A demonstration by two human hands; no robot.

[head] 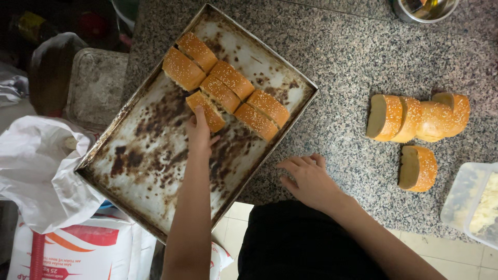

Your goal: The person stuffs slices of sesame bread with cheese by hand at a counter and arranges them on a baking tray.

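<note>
Resting flat with fingers spread on the speckled granite counter point(358, 67), the right hand point(307, 179) is holding nothing and sitting just beside the near edge of the baking tray point(155, 176). Reaching further in over the scorched, stained tray floor, the left hand point(199, 136) is pressing its fingertips onto the nearest sesame bread slice point(206, 111), the fingers close together on the crust rather than wrapped around it, so it looks like a piece being nudged into line with the rest. Beyond it, the other slices on the tray point(228, 85) are lying touching one another in two slanted rows toward the tray's far corner, leaving most of the tray bare. By my reading, the step in hand is laying slices out in rows; the next move would call for a fresh piece from the cut loaf pieces point(417, 118) standing well apart to the right, with one lone slice point(417, 168) nearer the counter edge. A clear plastic tub point(467, 199) is sitting at the right edge, and a white plastic bag point(39, 171) is lying left of the tray.
</note>
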